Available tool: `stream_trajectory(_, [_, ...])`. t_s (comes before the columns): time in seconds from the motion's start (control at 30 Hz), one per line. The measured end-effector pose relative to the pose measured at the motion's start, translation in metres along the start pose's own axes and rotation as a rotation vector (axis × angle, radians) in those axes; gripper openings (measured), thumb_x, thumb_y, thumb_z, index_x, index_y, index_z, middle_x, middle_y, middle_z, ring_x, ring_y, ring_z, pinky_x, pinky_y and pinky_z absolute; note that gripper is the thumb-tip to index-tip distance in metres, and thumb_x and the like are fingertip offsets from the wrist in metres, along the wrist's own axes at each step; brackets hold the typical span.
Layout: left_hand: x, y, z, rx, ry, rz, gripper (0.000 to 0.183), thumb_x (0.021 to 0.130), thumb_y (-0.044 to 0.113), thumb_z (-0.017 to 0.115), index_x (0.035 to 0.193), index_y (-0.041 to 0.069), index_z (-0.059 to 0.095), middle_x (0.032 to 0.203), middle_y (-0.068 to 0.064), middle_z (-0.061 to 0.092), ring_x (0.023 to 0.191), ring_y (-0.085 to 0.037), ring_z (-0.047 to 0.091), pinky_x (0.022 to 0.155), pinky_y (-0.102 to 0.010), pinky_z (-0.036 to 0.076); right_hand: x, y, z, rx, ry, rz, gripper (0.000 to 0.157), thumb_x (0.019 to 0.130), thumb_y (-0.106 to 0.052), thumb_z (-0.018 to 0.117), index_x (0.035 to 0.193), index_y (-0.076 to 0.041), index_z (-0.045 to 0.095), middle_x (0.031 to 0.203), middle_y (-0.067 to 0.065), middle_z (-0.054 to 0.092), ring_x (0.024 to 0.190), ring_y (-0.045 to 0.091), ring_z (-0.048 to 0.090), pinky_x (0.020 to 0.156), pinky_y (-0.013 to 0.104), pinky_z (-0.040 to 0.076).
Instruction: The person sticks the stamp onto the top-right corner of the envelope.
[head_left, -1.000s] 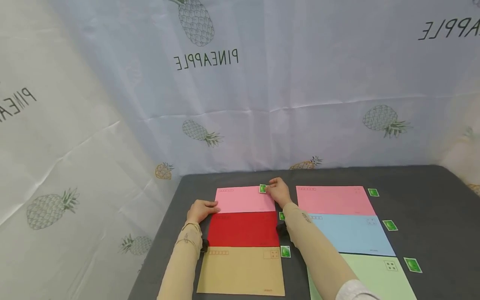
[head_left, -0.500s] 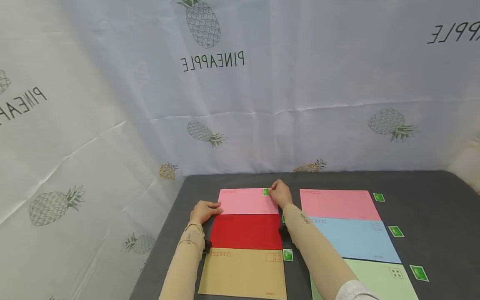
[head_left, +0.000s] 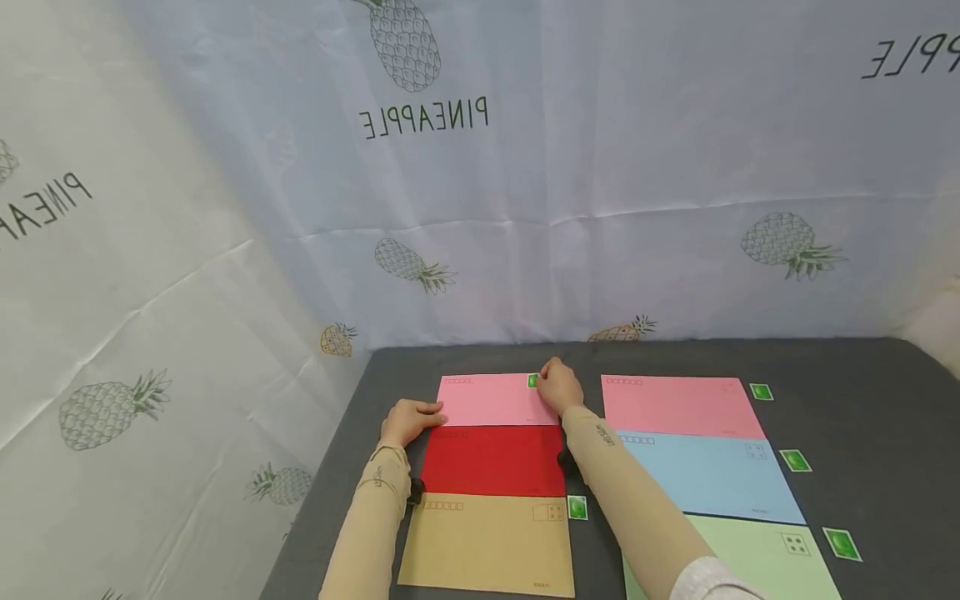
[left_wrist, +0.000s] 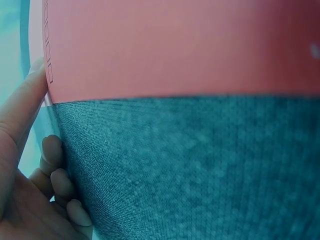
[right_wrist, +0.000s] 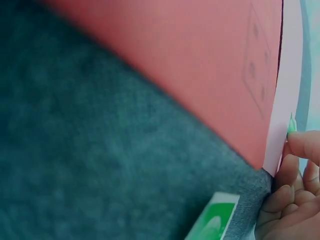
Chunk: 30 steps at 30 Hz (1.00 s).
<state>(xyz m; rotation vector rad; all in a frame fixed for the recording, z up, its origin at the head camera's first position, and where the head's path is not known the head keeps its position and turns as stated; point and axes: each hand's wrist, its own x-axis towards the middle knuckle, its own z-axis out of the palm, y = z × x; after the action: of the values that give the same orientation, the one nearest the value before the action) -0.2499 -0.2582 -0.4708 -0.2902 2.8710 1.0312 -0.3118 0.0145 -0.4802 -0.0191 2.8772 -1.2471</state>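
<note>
My right hand pinches a small green stamp at the top right corner of the left-hand pink envelope. In the right wrist view, thumb and fingers of the right hand meet at the stamp, seen almost edge-on. My left hand rests at the left edge of that envelope, one digit extended along it. The left wrist view shows the left hand with its other fingers loosely bent beside the table edge. A red envelope lies just below the pink one.
Below the red envelope lies a tan envelope, with a green stamp beside it. To the right, another pink envelope, a blue envelope and a light green envelope form a column, stamps alongside. A patterned curtain hangs behind.
The stamp has come down slightly to sit level with the pink envelope's top edge, and the right fingers cover more of it. The left hand stays put. The head view has shifted a little.
</note>
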Motion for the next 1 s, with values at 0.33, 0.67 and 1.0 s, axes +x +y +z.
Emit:
stream_trajectory(0.33, [0.0009, -0.0012, 0.0006, 0.01, -0.003, 0.004, 0.04, 0.078, 0.034, 0.073, 0.116, 0.021, 0.067, 0.122, -0.014, 0.063, 0.114, -0.034, 0.056, 0.092, -0.051, 0.04, 0.004, 0.0044, 0.0041, -0.033, 0.026, -0.012, 0.01, 0.088, -0.014, 0.056, 0.091, -0.005, 0.054, 0.081, 0.011, 0.062, 0.064, 0.02, 0.052, 0.057, 0.032, 0.038])
stream_trajectory(0.67, [0.0006, -0.0009, -0.0003, 0.005, -0.014, -0.011, 0.041, 0.079, 0.035, 0.072, 0.118, 0.022, 0.066, 0.123, -0.015, 0.062, 0.113, -0.032, 0.056, 0.093, -0.052, 0.038, 0.0033, 0.0005, 0.0031, -0.053, 0.017, 0.012, 0.009, 0.089, -0.015, 0.057, 0.09, -0.007, 0.053, 0.08, 0.011, 0.063, 0.064, 0.021, 0.054, 0.057, 0.033, 0.039])
stream_trajectory(1.0, [-0.0003, -0.0009, -0.0006, 0.028, -0.005, 0.0, 0.041, 0.079, 0.036, 0.072, 0.117, 0.022, 0.066, 0.122, -0.015, 0.063, 0.112, -0.032, 0.056, 0.094, -0.052, 0.038, 0.0035, -0.0017, 0.0013, -0.104, -0.02, 0.003, 0.015, 0.089, -0.014, 0.054, 0.095, -0.005, 0.064, 0.094, 0.011, 0.068, 0.078, 0.023, 0.062, 0.07, 0.04, 0.05])
